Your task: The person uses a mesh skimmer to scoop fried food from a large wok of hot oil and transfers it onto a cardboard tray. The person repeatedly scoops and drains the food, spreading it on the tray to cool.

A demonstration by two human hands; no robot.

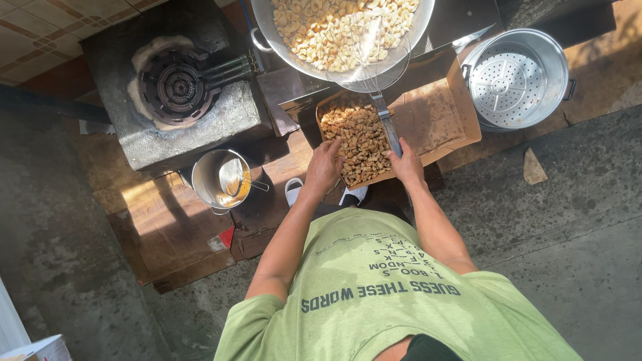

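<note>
The cardboard box (428,120) of browned fried pieces (361,137) lies on the floor (568,200) just ahead of the person's feet, its flaps spread open and stained dark, seemingly with oil. The left hand (326,164) rests palm-down on the pieces at the box's 7 o'clock corner, fingers spread and loose, gripping nothing that can be made out. The right hand (406,164) is clenched around the handle of a wire-mesh skimmer (386,124), whose basket reaches toward 12 o'clock, under the rim of a wide metal pan (267,40) heaped with paler pieces (341,27). The pieces look light, crisp and crumbly, best scooped rather than squeezed; the box looks soft and oil-weakened, safer taken by its base than its flaps. At 2 o'clock stands a steamer pot (518,80) with a perforated tray; at 10 o'clock a gas burner (177,87) sits in a concrete block; at 9 o'clock is a small steel pot (217,177) with a ladle.
</note>
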